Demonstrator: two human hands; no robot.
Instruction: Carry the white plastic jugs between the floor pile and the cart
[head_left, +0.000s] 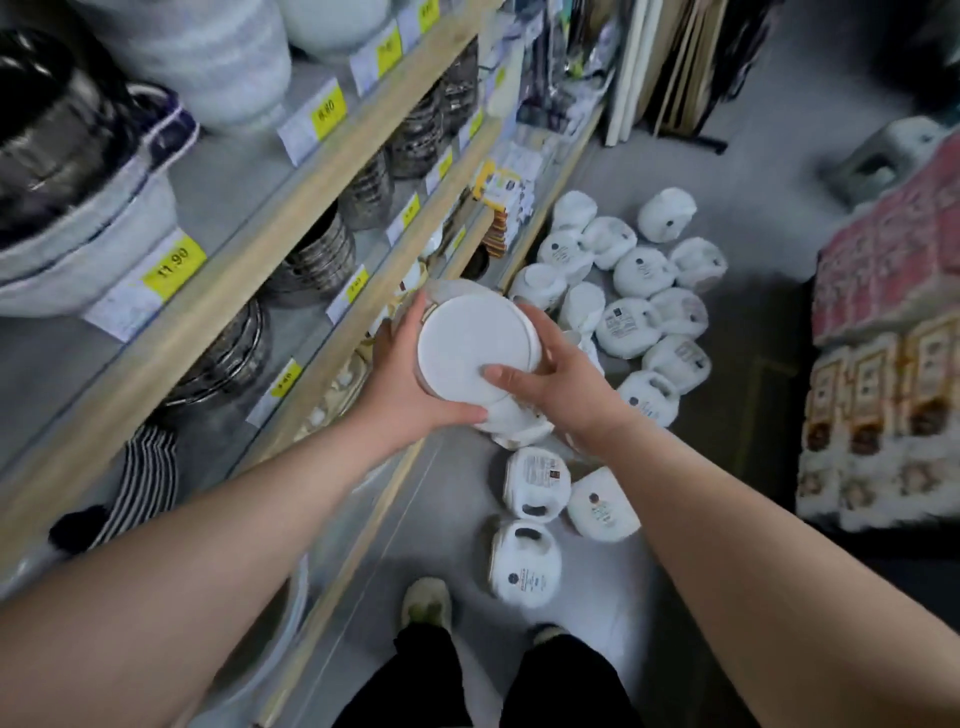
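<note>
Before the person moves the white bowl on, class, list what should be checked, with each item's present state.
1. Left hand grips the bowl: ok.
2. Right hand holds its other side, thumb on the base: ok.
3. Bowl whole, no cracks: cannot tell; only its underside shows.
4. Room on the shelf just beyond the bowl: cannot tell; hands hide it.
5. Floor clear for a step: not ok; wrapped bowls lie close by the shoes.
</note>
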